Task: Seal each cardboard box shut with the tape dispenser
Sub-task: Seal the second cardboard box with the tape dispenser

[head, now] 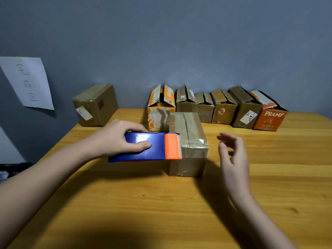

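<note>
At centre frame, on the worktop (179,203): the box in work (186,141), flaps down, a clear strip already glinting across its near top edge.

Tape dispenser (149,146): blue body, orange head; you see it lying level at the box's top left edge, its head touching the cardboard.

Left hand (115,141): grasping the dispenser's blue body, thumb along the near face, fingers over the far side.

Right hand (231,155): released, fingers loosely bent, holding nothing, just right of the box and apart from it.

Box handling (judged): light and probably empty, so expect it to slide under the pull of the tape; the walls look worn and soft, the corners stiffest. Steady it with your free palm flat on the top or against the right wall.

Dispenser handling (judged): rigid plastic, smooth and somewhat slippery; hold it mid-body and keep fingers off the orange end, where the cutter probably sits.

Upper centre to right, against the wall: the row of open boxes (215,106), flaps up.

Upper left: the sealed box (95,105), standing alone.

Far left: a handwritten paper sheet (27,81) on the wall.
</note>
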